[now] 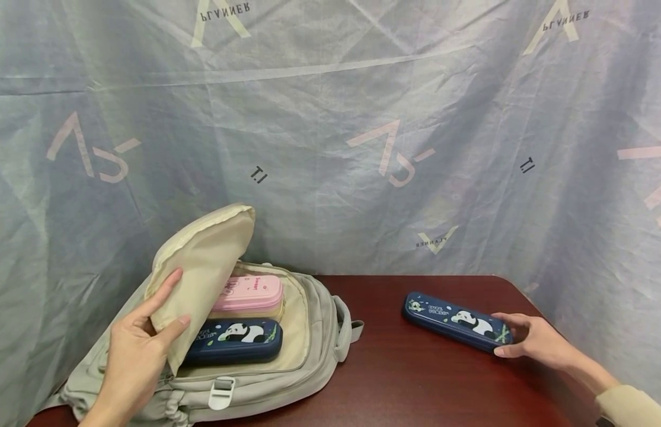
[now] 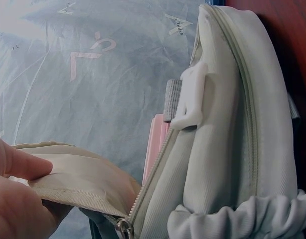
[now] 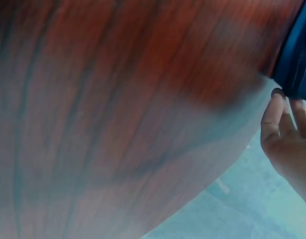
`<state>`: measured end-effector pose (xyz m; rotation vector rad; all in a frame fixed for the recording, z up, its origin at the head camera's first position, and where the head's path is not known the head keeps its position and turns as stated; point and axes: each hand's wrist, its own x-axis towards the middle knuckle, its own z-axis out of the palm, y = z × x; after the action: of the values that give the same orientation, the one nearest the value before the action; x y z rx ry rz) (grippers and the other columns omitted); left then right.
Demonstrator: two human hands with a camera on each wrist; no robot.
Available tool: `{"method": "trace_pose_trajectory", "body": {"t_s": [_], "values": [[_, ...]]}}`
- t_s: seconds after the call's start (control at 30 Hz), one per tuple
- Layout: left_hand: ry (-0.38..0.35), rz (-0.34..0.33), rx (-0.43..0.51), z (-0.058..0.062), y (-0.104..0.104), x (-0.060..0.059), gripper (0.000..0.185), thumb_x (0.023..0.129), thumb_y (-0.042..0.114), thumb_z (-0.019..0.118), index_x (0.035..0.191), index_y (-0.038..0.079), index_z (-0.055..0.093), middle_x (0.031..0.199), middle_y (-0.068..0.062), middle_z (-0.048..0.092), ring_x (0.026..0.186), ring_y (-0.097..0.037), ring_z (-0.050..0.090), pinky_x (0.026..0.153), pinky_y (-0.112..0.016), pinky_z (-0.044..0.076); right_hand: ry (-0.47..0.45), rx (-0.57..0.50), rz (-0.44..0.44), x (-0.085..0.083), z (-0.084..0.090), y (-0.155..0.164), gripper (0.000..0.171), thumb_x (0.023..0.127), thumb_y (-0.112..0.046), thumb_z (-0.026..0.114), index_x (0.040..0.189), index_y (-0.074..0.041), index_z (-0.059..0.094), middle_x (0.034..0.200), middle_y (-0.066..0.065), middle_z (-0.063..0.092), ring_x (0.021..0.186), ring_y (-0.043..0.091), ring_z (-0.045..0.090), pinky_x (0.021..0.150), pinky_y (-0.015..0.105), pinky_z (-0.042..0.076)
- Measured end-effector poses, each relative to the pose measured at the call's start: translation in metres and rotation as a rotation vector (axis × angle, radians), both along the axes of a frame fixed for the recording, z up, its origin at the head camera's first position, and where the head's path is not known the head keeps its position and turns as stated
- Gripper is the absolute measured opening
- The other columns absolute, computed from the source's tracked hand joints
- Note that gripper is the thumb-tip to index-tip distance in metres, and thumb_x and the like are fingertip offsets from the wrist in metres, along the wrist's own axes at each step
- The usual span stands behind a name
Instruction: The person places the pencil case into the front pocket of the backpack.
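A beige backpack [image 1: 314, 332] lies open on the dark red table [image 1: 415, 379]. My left hand [image 1: 140, 341] pinches its raised flap [image 1: 202, 267], which the left wrist view shows as the flap [image 2: 78, 179] between thumb and fingers. Inside lie a pink pencil case [image 1: 247, 293] and a navy panda pencil case [image 1: 234, 340]. A second navy panda case [image 1: 455, 320] lies on the table at the right; my right hand [image 1: 527, 338] grips its near end. The right wrist view catches only that case's edge [image 3: 297, 59] and fingers [image 3: 272, 114].
A grey printed sheet [image 1: 362, 130] hangs behind the table as a backdrop. The table's right corner [image 1: 508, 284] lies close behind the loose case. A white buckle [image 1: 222, 392] sits on the backpack's front.
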<state>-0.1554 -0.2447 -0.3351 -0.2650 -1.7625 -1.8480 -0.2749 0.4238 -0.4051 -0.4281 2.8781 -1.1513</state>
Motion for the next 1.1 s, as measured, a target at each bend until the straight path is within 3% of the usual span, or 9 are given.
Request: {"method": "trace_pose_trajectory", "body": {"t_s": [0.3,0.57,0.7,0.87,1.1], "values": [[-0.016,0.007,-0.009,0.0003,-0.0007,-0.0003,0.072,0.091,-0.026,0.062,0.155,0.005,0.053,0.170,-0.008,0.032,0.143,-0.010,0.044,0.098,-0.012,0.047,-0.065,-0.033,0.009,-0.0024,-0.0007,-0.0043,0.082,0.087,-0.018,0.089,0.150,0.014,0.047,0.138,0.032,0.058,0.109,0.030,0.064,0.077,0.027,0.057],[-0.044,0.024,-0.046,0.0011,-0.0013,0.0003,0.073,0.091,-0.025,0.063,0.156,0.008,0.052,0.170,-0.003,0.031,0.150,-0.016,0.036,0.098,-0.009,0.045,-0.069,-0.055,0.027,-0.0033,-0.0039,-0.0046,0.081,0.088,-0.016,0.087,0.151,0.014,0.045,0.141,0.037,0.055,0.115,0.037,0.062,0.080,0.026,0.056],[-0.048,0.024,-0.047,0.0016,-0.0014,0.0007,0.073,0.091,-0.024,0.064,0.156,0.008,0.053,0.169,-0.001,0.034,0.151,-0.015,0.033,0.099,-0.010,0.044,-0.053,-0.052,0.041,-0.0026,-0.0053,-0.0052,0.082,0.088,-0.016,0.087,0.152,0.013,0.045,0.142,0.037,0.054,0.112,0.031,0.062,0.078,0.026,0.055],[-0.052,0.021,-0.046,0.0017,-0.0013,0.0003,0.073,0.091,-0.024,0.064,0.156,0.009,0.052,0.169,-0.001,0.034,0.152,-0.016,0.032,0.098,-0.009,0.044,-0.079,-0.102,0.078,-0.0044,-0.0064,-0.0071,0.084,0.089,-0.014,0.086,0.154,0.015,0.040,0.131,0.029,0.062,0.099,0.019,0.063,0.074,0.028,0.054],[-0.044,0.020,-0.035,0.0017,-0.0012,0.0005,0.073,0.091,-0.024,0.064,0.156,0.008,0.053,0.169,-0.003,0.034,0.152,-0.016,0.031,0.098,-0.010,0.044,-0.089,-0.123,0.102,-0.0088,-0.0075,-0.0082,0.082,0.091,-0.011,0.084,0.154,0.015,0.039,0.127,0.024,0.064,0.097,0.016,0.065,0.074,0.028,0.056]]}}
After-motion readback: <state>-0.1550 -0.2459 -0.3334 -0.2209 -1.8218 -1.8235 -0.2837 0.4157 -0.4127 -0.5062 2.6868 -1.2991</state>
